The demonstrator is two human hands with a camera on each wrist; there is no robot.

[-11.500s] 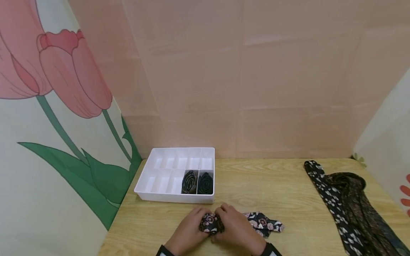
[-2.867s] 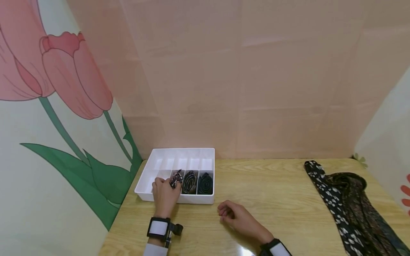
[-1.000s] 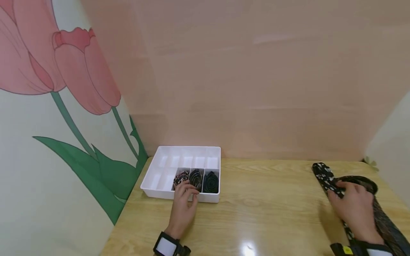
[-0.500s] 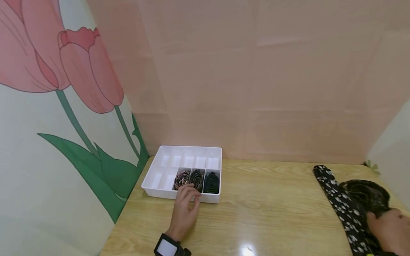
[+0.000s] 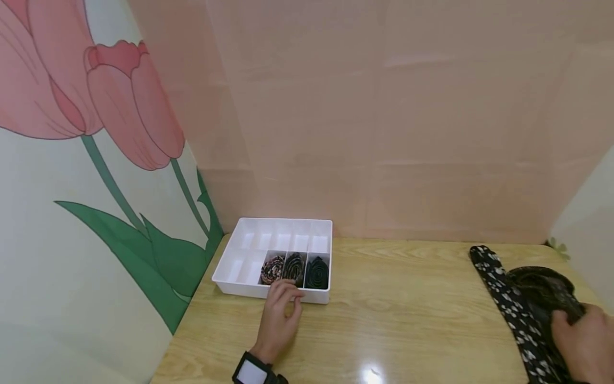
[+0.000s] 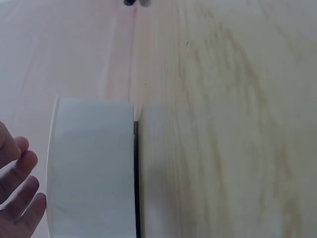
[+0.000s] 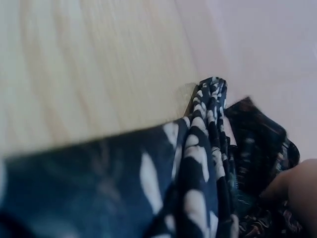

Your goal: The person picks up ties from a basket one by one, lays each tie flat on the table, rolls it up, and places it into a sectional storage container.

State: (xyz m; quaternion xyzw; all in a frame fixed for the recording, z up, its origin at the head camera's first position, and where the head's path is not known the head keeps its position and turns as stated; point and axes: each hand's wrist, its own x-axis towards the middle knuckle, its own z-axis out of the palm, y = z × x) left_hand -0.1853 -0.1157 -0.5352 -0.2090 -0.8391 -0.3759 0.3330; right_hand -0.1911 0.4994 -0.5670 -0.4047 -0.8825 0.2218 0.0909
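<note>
The dark patterned scarf (image 5: 539, 288) lies well to the right of the white divided tray (image 5: 240, 289), partly raised off the worktop (image 5: 408, 309) in the right hand (image 5: 587, 341), whose thumb and fingers are clamped on the cloth. It looks thin, limp and light, with a slight sheen, so it will probably slide between the fingers and sag wherever it is not supported; nothing about it seems fragile. A good hold would be on several layers at once near the looped end, the end nearest the backdrop, so that the folds do not slip apart. The black scarf with white flowers (image 5: 508, 309) lies right alongside, on the tray's side of it, and could drag along if caught.

The two hands are well apart. The left hand (image 5: 277, 325) is at the tray's near rim with its fingers loosely bent and nothing visible in them; whether they touch the rim I cannot tell.

Only the head view shows the tray's near row with its three rolls: pink-flowered roll (image 5: 273, 268), brown roll (image 5: 294, 266) and dark green roll (image 5: 317, 272). The left wrist view instead gives the tray's outer wall and the dark line along its base. The right wrist view shows the white-flowered cloth bunched in several pleats, which look flat from above.
</note>
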